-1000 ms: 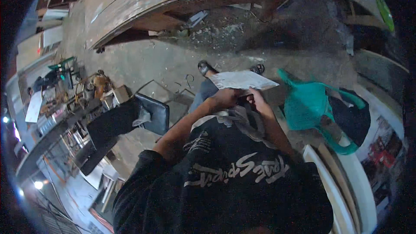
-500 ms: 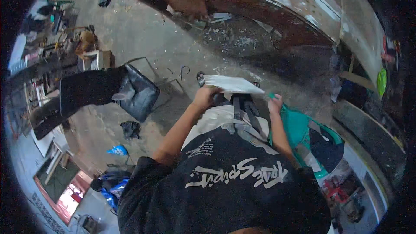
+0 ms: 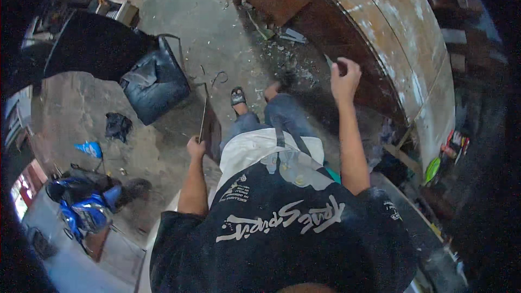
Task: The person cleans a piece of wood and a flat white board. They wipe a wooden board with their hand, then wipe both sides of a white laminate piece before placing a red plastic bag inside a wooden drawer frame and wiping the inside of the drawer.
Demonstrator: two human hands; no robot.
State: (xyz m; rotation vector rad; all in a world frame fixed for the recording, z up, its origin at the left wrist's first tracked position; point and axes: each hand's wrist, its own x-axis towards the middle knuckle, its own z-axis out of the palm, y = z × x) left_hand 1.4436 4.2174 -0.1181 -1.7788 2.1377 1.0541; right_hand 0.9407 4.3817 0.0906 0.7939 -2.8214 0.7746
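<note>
Low at my left side, my left hand [image 3: 196, 147] is closed on the lower end of a thin flat board [image 3: 214, 125], seen almost edge-on. Its brownish face is turned toward my legs. My right hand [image 3: 345, 80] is raised at the right, fingers curled and thumb bent in. A thin pale sliver shows by its fingertips, too small to name. Beyond that hand stands a large brown wooden cabinet-like piece [image 3: 374, 38], its pale top patched with white. A whitish apron [image 3: 244, 149] hangs at my waist.
A black padded seat [image 3: 160, 92] with a grey cloth stands at the left. Near it lie a black bag [image 3: 118, 126] and a blue packet [image 3: 88, 149]. A blue motorbike [image 3: 92, 211] is at lower left. Debris [image 3: 290, 59] litters the concrete floor beside the wooden piece.
Both hands were together in front of me at the white board. Now they are apart: the left lower at my side, the right up toward the wooden piece. My view has shifted too.
</note>
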